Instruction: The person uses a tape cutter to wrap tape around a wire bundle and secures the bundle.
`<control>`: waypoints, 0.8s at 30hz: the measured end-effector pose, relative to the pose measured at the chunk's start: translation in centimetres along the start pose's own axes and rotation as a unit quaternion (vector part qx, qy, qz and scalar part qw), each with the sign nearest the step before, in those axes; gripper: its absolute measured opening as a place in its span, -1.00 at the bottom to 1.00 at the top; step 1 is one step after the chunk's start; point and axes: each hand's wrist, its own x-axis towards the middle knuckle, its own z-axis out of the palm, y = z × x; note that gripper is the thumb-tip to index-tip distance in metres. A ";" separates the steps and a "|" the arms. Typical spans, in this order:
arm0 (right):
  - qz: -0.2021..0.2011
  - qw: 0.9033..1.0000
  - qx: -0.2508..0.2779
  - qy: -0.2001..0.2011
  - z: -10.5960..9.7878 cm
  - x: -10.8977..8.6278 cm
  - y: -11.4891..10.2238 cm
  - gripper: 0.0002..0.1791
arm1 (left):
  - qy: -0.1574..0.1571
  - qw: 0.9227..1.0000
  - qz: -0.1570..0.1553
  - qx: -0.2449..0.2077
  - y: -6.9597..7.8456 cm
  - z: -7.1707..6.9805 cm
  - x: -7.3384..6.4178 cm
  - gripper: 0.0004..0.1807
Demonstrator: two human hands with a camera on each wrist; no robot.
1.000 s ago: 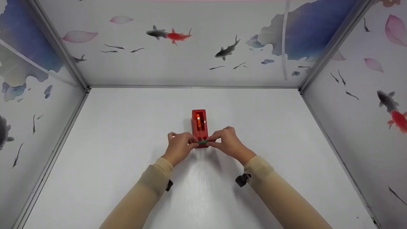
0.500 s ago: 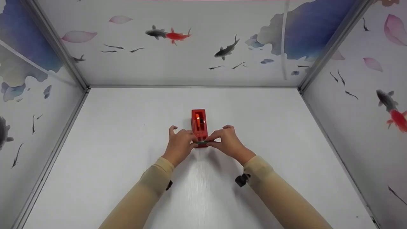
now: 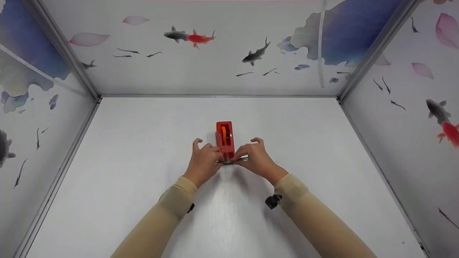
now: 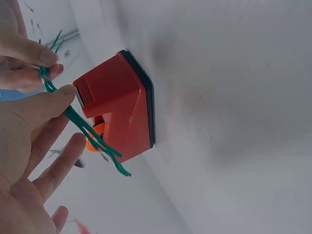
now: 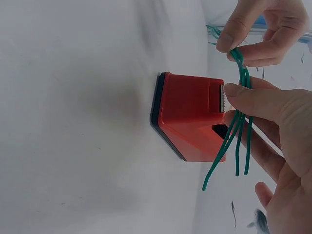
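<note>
A bundle of thin green cords [image 5: 242, 78] stretches between both hands, at the front of a red tape dispenser [image 3: 225, 150]. My left hand [image 3: 202, 163] pinches one part of the bundle between thumb and forefinger, its other fingers spread away. Close beside it, my right hand [image 3: 256, 159] pinches another part the same way. Loose cord ends [image 4: 117, 163] hang out past the left hand; more trail beyond the right hand. In the wrist views, the fingertips are right by the dispenser's toothed cutter [image 5: 223, 100].
An orange tape roll [image 3: 224, 134] sits in the dispenser, which stands on the white tabletop [image 3: 143, 143]. White walls [image 3: 215, 71] printed with fish and petals enclose the back and both sides. Black wrist cameras [image 3: 273, 201] hang under the sleeves.
The left hand's spare fingers have lifted and spread outward. Cord ends now show past the right fingers, and the green stretch sits slightly nearer the dispenser's front edge in the head view.
</note>
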 end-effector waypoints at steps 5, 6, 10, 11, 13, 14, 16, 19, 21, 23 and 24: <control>0.010 1.000 -0.005 -0.029 -0.3 0.3 0.2 -0.86 | 0.009 1.000 0.015 0.009 0.0 -0.1 0.0 -0.91; 0.014 0.999 -0.004 -0.039 -0.4 0.4 0.3 -0.86 | 0.013 1.000 0.020 0.014 0.0 -0.1 0.0 -0.91; 0.026 0.995 0.001 -0.096 -0.9 0.7 0.4 -0.85 | 0.034 0.997 0.046 0.046 0.0 -0.1 -0.1 -0.92; 0.026 0.994 0.003 -0.110 -1.0 0.8 0.4 -0.85 | 0.040 0.996 0.053 0.057 0.0 -0.2 -0.1 -0.91; 0.016 0.991 0.007 -0.132 -1.2 0.9 0.4 -0.84 | 0.052 0.994 0.064 0.077 0.0 -0.2 -0.2 -0.92; 0.010 0.990 0.008 -0.139 -1.3 0.9 0.3 -0.84 | 0.056 0.992 0.068 0.086 0.0 -0.3 -0.2 -0.93; -0.003 0.989 0.010 -0.144 -1.5 1.0 0.2 -0.84 | 0.061 0.991 0.073 0.096 0.0 -0.3 -0.2 -0.94; -0.017 0.989 0.003 -0.144 -1.5 1.0 0.1 -0.85 | 0.061 0.990 0.075 0.103 0.0 -0.3 -0.2 -0.96; -0.020 0.989 -0.003 -0.144 -1.4 1.0 0.1 -0.85 | 0.059 0.990 0.074 0.105 0.0 -0.2 -0.2 -0.95; -0.019 0.989 -0.008 -0.144 -1.3 1.0 0.1 -0.84 | 0.059 0.990 0.073 0.106 0.0 -0.1 -0.2 -0.95; -0.018 0.990 -0.008 -0.143 -1.2 1.0 0.1 -0.84 | 0.058 0.990 0.073 0.107 0.0 -0.1 -0.2 -0.95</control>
